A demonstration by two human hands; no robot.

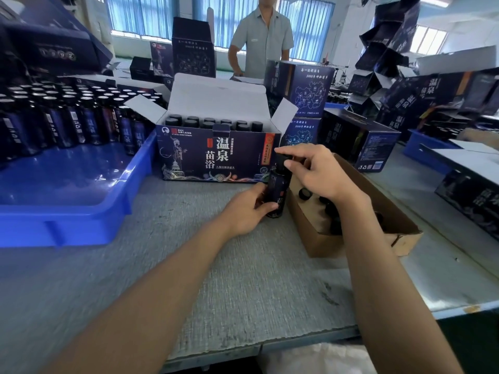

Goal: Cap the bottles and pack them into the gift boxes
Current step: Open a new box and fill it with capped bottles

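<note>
Work is centring on one bottle (pixel 279 188): the left hand (pixel 243 214) is gripping its body, steadying it on the table, while the right hand (pixel 321 176) is pinching the cap (pixel 282 157) onto its neck. It is standing at five o'clock from the open gift box (pixel 216 157), likely for a short reach.

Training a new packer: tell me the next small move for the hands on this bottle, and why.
Probably twist the cap tight. The right hand pinches it atop the bottle, which the left hand grips low down, so capping looks unfinished; the open gift box stands just behind.
</note>
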